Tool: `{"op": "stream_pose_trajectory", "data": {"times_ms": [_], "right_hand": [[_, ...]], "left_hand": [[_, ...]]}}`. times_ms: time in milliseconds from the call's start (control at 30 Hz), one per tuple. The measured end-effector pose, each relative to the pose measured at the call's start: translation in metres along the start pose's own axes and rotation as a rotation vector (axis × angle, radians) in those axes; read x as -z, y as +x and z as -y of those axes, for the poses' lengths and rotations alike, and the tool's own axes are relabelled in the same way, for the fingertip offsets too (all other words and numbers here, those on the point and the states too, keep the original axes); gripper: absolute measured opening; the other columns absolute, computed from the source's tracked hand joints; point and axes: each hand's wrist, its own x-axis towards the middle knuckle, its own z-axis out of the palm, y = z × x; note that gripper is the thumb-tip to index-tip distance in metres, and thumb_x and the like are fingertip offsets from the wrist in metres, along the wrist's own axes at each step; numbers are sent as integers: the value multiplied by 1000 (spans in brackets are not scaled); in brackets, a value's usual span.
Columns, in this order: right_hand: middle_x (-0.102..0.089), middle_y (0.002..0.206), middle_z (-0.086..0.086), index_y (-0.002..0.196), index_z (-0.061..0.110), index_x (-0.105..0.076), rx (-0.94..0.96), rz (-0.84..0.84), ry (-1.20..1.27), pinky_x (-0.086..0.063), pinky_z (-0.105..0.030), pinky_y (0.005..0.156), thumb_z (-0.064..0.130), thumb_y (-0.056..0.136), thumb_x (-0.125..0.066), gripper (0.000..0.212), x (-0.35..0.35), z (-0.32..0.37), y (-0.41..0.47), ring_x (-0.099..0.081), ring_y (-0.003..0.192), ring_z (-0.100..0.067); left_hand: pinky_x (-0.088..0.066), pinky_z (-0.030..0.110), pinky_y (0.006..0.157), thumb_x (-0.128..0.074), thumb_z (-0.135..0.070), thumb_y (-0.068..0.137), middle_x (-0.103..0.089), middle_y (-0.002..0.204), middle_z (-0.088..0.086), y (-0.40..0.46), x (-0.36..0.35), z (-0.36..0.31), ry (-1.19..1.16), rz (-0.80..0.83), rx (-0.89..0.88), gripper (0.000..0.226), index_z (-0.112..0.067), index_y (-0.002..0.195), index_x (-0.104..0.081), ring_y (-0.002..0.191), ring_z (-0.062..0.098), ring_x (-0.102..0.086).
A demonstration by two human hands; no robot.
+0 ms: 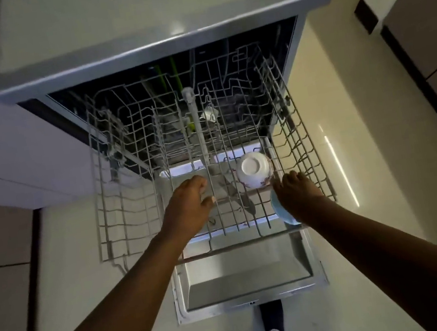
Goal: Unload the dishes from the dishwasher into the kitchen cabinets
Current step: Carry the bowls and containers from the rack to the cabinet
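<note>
rack (118,179): pulled out over the open dishwasher door (245,282).
white bowl (254,170): upside down in the rack, front right.
left hand (189,206): inside the rack, fingers bent, holding nothing.
right hand (297,193): just beside the white bowl, maybe gripping a blue dish (281,209); fingers hard to see.
floor (349,147): pale tiles.

Head view looks steeply down, close over rack (208,144).
</note>
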Motion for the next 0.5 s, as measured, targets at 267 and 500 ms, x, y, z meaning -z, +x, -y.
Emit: {"op": "stream_pose_trajectory", "data": {"times_ms": [267,500], "right_hand": [[-41,133,-14,142,12,-26,101,-229,285,-38,-42,101,46,62,-81,104,3,-21,5,-47,117,-30],[-25,137,-8,145,15,-20,5,-379,905,-49,-32,91,30,58,-88,111,20,-44,-30,-35,115,-17]], "left_hand": [[-40,40,105,-76,-23,77,-43,143,8,53,-55,-6,76,51,-58,75,-13,141,-37,132,26,-40],[-14,42,118,-83,-38,67,-13,159,8,117,-113,-20,290,217,-297,111,-19,152,-14,146,28,-8]]}}
